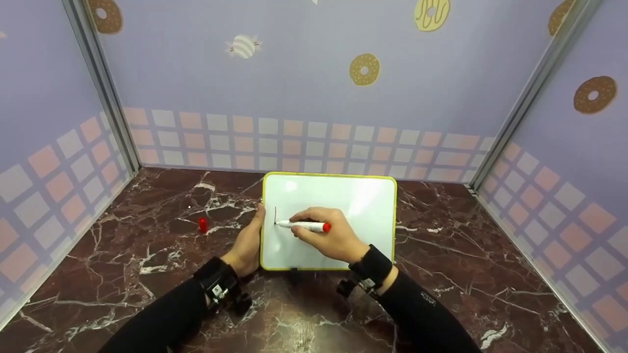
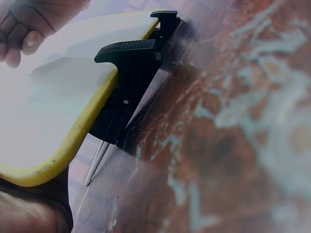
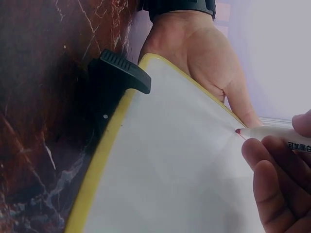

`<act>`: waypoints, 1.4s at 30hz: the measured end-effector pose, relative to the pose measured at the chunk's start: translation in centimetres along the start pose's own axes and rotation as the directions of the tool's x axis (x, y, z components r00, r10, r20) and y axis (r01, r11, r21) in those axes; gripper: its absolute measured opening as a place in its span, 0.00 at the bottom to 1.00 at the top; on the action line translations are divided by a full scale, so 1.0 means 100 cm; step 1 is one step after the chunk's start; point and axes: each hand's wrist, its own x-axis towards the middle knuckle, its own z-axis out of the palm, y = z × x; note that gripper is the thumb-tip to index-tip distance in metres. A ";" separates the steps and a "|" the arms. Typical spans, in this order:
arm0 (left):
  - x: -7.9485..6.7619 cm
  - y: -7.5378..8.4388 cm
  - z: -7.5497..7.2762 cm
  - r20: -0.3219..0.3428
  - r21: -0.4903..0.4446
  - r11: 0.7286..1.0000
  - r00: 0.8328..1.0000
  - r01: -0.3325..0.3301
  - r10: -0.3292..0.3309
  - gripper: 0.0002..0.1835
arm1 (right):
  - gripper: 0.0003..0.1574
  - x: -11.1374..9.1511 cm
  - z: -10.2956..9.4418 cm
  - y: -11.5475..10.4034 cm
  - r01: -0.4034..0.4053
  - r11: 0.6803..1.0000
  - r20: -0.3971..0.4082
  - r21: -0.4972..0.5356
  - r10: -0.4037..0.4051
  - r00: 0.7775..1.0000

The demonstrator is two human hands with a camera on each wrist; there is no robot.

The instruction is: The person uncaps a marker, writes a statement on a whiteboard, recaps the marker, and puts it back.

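A whiteboard point(image 1: 338, 196) with a yellow rim stands tilted back on the table, its lower edge in a black clip-like stand point(image 2: 129, 92). My left hand point(image 1: 246, 247) holds the board's left edge, the thumb along the rim and the fingers hidden behind. My right hand point(image 1: 331, 235) pinches a white marker point(image 1: 309, 225) with a red end. Its red tip point(image 3: 238, 130) is at the board's surface, at the lower end of a short upright line point(image 1: 275, 214) near the left side.
A red marker cap point(image 1: 202, 225) is on the dark marbled table point(image 1: 162, 294), left of the board. Patterned lilac walls point(image 1: 304, 88) enclose the table at the back and both sides, with grey metal posts point(image 1: 105, 88) in the corners.
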 end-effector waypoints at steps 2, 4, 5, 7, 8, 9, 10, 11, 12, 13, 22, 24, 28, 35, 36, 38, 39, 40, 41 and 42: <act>0.000 0.000 0.000 0.011 -0.003 1.000 1.000 0.001 -0.001 0.47 | 0.10 -0.001 0.000 0.000 0.004 1.000 0.005 -0.002 -0.004 1.000; 0.000 0.000 0.000 0.019 -0.007 1.000 1.000 0.005 -0.005 0.47 | 0.10 -0.001 0.000 0.000 0.007 1.000 0.013 -0.001 -0.007 1.000; -0.001 0.000 0.000 0.022 -0.007 1.000 1.000 0.007 -0.007 0.47 | 0.09 -0.001 0.000 0.000 0.007 1.000 0.016 -0.002 -0.007 1.000; -0.001 0.000 0.000 0.033 -0.002 1.000 0.999 0.009 -0.009 0.48 | 0.09 -0.002 0.000 0.001 0.002 1.000 0.023 -0.003 -0.002 1.000; -0.001 0.000 -0.001 0.037 0.002 1.000 0.999 0.009 -0.009 0.48 | 0.08 -0.002 0.000 0.001 -0.001 1.000 0.027 -0.004 0.001 1.000; -0.001 0.000 -0.001 0.040 0.003 1.000 0.999 0.007 -0.007 0.48 | 0.08 -0.002 0.000 0.001 -0.003 1.000 0.031 -0.003 0.003 1.000; -0.002 0.000 -0.001 0.042 0.005 1.000 0.999 0.004 -0.005 0.48 | 0.08 -0.002 -0.001 0.001 -0.004 1.000 0.035 -0.004 0.004 0.999; -0.001 0.000 -0.001 0.045 0.003 1.000 0.999 0.004 -0.004 0.48 | 0.08 -0.002 -0.001 0.001 -0.006 1.000 0.038 -0.004 0.006 0.999; -0.001 0.000 -0.001 0.048 0.003 1.000 0.999 0.004 -0.004 0.48 | 0.08 -0.003 -0.001 0.002 -0.006 1.000 0.042 -0.004 0.006 0.999; -0.001 0.000 0.000 0.047 -0.001 1.000 0.999 0.004 -0.004 0.48 | 0.07 -0.003 -0.001 0.001 -0.003 1.000 0.046 -0.006 0.003 0.999; -0.002 0.001 -0.001 0.047 0.008 1.000 0.999 0.006 -0.007 0.47 | 0.08 -0.003 -0.003 0.000 0.001 1.000 0.098 0.001 -0.001 0.995; -0.001 0.001 0.000 0.046 0.008 1.000 0.999 0.009 -0.009 0.48 | 0.08 -0.003 -0.004 -0.001 0.004 1.000 0.106 -0.008 -0.003 0.994; -0.001 0.000 0.000 0.044 0.005 1.000 0.999 0.007 -0.007 0.48 | 0.08 -0.003 -0.004 -0.002 0.009 0.999 0.123 -0.030 -0.006 0.992; -0.001 0.000 -0.001 0.047 0.007 1.000 0.999 0.001 -0.002 0.48 | 0.08 -0.003 -0.002 -0.002 0.004 0.999 0.135 -0.032 0.001 0.991; -0.001 0.000 -0.001 0.048 0.008 1.000 0.999 0.001 -0.002 0.47 | 0.08 -0.003 -0.002 -0.002 0.000 0.999 0.136 -0.032 0.004 0.991; -0.001 0.000 -0.001 0.053 0.009 1.000 0.999 0.002 -0.002 0.47 | 0.08 -0.004 -0.002 -0.002 -0.003 0.999 0.140 -0.034 0.008 0.990; -0.001 0.000 -0.001 0.056 0.008 1.000 0.998 0.001 -0.002 0.47 | 0.08 -0.004 -0.003 -0.003 -0.004 0.999 0.139 -0.035 0.009 0.990; -0.001 0.000 -0.001 0.057 0.008 1.000 0.998 0.001 -0.001 0.47 | 0.08 -0.004 -0.003 -0.003 -0.007 0.999 0.139 -0.034 0.011 0.990; -0.001 0.000 -0.001 0.060 0.009 1.000 0.998 -0.001 0.000 0.46 | 0.08 -0.004 -0.003 -0.003 -0.008 1.000 0.137 -0.031 0.012 0.991; -0.001 0.000 -0.001 0.062 0.009 1.000 0.998 -0.001 0.001 0.46 | 0.08 -0.004 -0.003 -0.003 -0.006 1.000 0.132 -0.025 0.009 0.991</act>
